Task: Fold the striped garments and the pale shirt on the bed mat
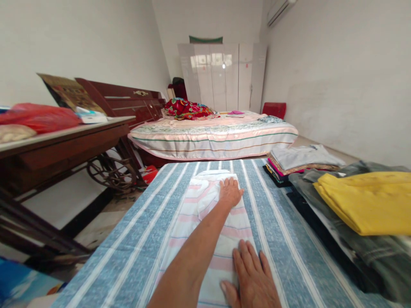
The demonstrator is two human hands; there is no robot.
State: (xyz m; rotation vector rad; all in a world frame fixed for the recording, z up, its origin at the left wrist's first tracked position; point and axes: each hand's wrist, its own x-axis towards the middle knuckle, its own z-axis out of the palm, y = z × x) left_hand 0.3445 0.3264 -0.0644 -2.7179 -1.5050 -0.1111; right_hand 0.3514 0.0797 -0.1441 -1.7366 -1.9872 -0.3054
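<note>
Resting on pink-striped cloth (238,232) | left hand (230,193): fingers flat, parted | right hand (255,276): fingers flat, parted

A long, pink-and-white striped cloth (183,214) lies along the middle of a blue-and-white striped cover (128,252). The bare left hand (231,192) is on its far end, the bare right hand (255,278) on its near part, across the right edge. Right of these, a folded yellow cloth (369,201) tops a pile; behind, a folded grey garment (302,157) tops another. Beyond the cover stands a pale striped bed (212,147), bearing a red floral fabric heap (189,109); behind it, a glossy white wardrobe (218,81). Left, a brown wooden table (73,143) carries a red plastic bag (48,119).
</note>
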